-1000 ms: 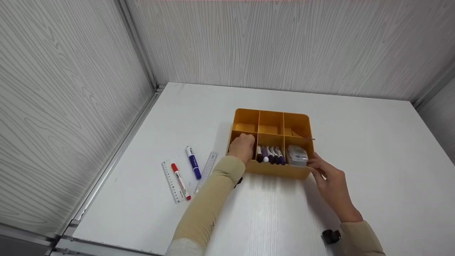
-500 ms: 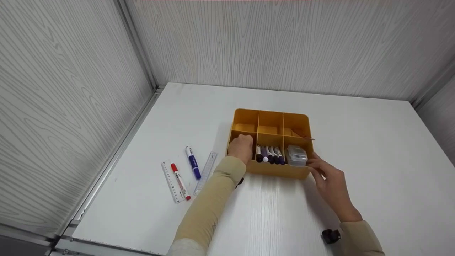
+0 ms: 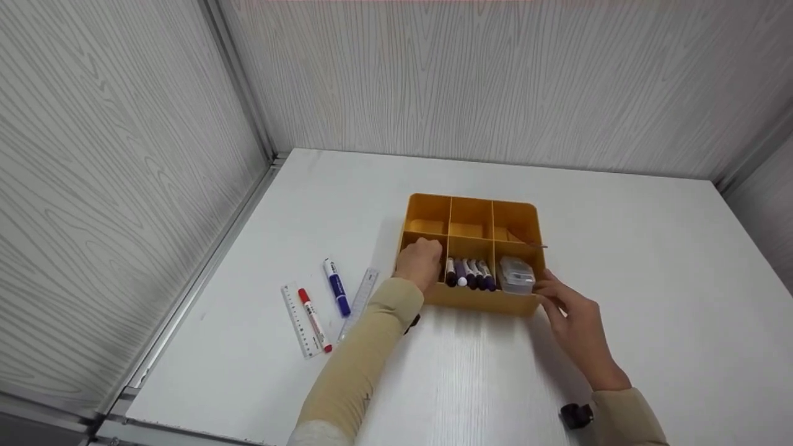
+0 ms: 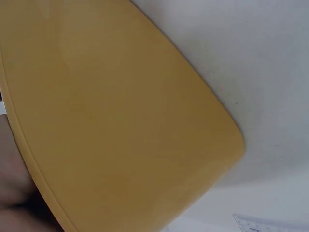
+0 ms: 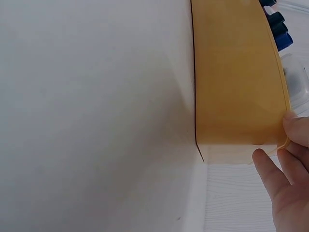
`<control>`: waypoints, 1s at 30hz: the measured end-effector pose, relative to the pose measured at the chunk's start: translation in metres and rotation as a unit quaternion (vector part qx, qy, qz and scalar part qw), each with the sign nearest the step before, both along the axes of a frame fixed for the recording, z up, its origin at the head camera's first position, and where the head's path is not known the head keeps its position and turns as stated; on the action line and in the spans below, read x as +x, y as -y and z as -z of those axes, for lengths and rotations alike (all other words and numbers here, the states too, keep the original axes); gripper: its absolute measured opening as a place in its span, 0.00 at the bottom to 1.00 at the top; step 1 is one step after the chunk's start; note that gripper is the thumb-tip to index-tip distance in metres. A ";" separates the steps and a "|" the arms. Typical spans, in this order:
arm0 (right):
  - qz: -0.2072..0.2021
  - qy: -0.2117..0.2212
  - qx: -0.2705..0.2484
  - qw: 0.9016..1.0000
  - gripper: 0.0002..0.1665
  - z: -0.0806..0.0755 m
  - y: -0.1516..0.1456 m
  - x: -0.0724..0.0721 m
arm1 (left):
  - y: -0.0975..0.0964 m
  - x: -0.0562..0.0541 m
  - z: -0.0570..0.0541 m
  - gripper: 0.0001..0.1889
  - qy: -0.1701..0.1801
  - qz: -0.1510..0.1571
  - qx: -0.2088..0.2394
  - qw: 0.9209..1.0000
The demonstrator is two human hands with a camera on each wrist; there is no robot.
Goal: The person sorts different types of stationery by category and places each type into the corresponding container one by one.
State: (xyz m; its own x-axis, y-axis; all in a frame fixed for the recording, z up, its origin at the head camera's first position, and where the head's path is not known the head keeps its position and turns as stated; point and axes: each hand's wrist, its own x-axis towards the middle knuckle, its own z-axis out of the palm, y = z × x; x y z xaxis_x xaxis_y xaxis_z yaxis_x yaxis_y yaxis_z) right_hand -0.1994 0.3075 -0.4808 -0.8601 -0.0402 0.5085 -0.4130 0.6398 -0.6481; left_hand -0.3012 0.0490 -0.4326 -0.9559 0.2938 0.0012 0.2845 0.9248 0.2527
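Observation:
A yellow organizer box [image 3: 480, 301] with several compartments sits on the white table. My left hand [image 3: 420, 263] reaches down into its front left compartment; the fingers are hidden behind the knuckles and the box wall. In the left wrist view the box's front wall [image 4: 120, 121] covers most of the picture. At the front right corner, my right hand [image 3: 576, 316] pinches the rim between thumb and fingers, as the right wrist view shows. Several markers [image 3: 472, 274] stand in the front middle compartment. A clear plastic case [image 3: 516, 276] sits in the front right one.
Left of the box lie a blue marker [image 3: 336, 288], a red marker [image 3: 315, 321], a short clear ruler [image 3: 300, 321] and another clear ruler [image 3: 365, 290] partly under the left sleeve. A thin reddish item [image 3: 526, 239] pokes over the box's right edge. Pale panels [image 3: 471, 80] enclose the table.
The head view has tilted up slightly, so everything sits a little lower in it. Both hands keep their places at the box.

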 end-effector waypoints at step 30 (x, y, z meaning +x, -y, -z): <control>0.006 -0.015 0.011 1.000 0.10 -0.001 0.002 0.003 | 0.089 0.033 -0.029 0.08 -0.093 -0.041 0.111 0.989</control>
